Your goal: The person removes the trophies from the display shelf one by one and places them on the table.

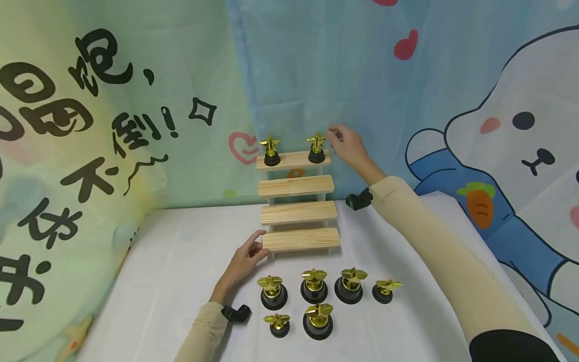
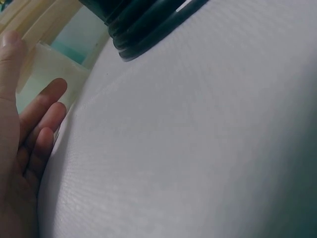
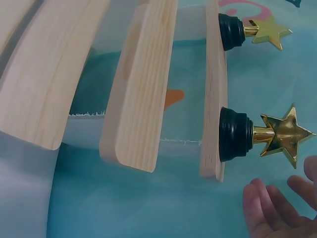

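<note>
A stepped wooden display rack (image 1: pixel 298 214) stands on the table, its boards carried by clear side panels. Two gold star trophies with black bases are on the top board, a left trophy (image 1: pixel 271 151) and a right trophy (image 1: pixel 316 148). My right hand (image 1: pixel 349 146) is just right of the right trophy, fingers loosely bent. The right wrist view shows a gap between those fingertips (image 3: pixel 252 191) and the gold star (image 3: pixel 286 135). At the left end of the lowest board, my left hand (image 1: pixel 243 261) touches the wood, its thumb (image 2: pixel 11 59) against the board and several fingers relaxed below.
Several more star trophies (image 1: pixel 314 285) stand on the white tablecloth (image 1: pixel 181 271) in front of the rack, including a small one (image 1: pixel 383 291) at the right. Behind the rack hangs a printed cloth backdrop (image 1: pixel 289 65).
</note>
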The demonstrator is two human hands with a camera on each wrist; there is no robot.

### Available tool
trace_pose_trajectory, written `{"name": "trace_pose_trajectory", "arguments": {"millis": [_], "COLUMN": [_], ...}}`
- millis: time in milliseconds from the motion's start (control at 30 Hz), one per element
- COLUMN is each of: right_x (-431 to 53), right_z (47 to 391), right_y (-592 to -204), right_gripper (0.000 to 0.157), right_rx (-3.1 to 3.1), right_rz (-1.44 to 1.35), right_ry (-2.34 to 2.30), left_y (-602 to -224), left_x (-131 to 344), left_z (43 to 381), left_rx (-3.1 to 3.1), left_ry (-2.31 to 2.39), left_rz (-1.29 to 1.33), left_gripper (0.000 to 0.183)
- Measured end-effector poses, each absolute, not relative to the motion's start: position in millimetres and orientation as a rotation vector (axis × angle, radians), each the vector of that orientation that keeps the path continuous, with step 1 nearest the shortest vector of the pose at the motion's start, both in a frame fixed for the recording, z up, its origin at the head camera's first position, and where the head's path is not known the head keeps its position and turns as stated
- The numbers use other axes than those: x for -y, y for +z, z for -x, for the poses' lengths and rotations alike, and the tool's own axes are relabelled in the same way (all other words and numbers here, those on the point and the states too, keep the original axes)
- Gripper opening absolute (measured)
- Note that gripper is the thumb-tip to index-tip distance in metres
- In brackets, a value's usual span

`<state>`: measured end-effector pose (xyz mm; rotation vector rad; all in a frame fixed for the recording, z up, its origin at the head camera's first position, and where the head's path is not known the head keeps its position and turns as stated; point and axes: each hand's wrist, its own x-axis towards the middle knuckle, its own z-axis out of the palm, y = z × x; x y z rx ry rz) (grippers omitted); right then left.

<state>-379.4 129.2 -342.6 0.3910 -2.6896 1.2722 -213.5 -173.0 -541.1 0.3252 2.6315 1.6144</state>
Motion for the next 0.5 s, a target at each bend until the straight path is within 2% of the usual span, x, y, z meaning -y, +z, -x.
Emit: {"name": "trace_pose_trajectory", "arguments": {"millis": [200,500], "right_x": [-127.7,-125.2], "right_z": [380.3,384.2], "right_y": [-352.4,-350.9], "right_gripper": [0.044,0.04], "right_rx": [2.743,2.698], "right_rz": [-0.482,-0.472], "right_ry": [1.182,1.275], "left_y": [-547.7,-535.8], "left_x": [170.1,174.8], "left_z": [207.1,216.5], "left_rx": [-2.616,-2.642], "left_ry": [1.613,1.537], "left_rz": [-0.296,-0.359], "left_gripper": [0.053,0.056]}}
